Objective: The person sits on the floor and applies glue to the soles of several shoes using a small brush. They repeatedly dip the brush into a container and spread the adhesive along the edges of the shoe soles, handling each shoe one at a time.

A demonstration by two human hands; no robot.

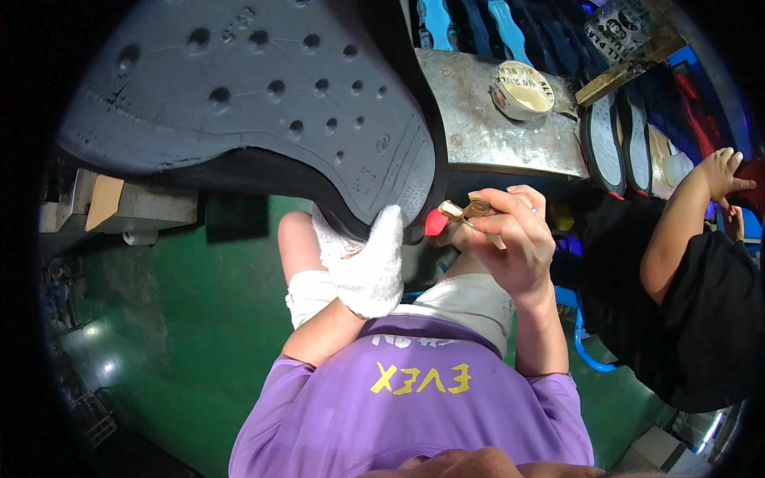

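One sole [263,88], one brush [458,213]

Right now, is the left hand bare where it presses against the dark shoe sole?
No: the left hand is wrapped in white cloth where it presses the dark shoe sole, while the right hand holds a small red-tipped tool.

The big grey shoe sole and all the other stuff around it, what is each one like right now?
Big grey rubber shoe sole with round dimples: held up, bottom side showing.
Left hand in a white cloth glove: gripping the sole's dark edge.
Right hand: bare, closed around a small tool.
Small tool with a red tip: tip at the sole's edge.
Round tin: lid on, resting on the metal bench.
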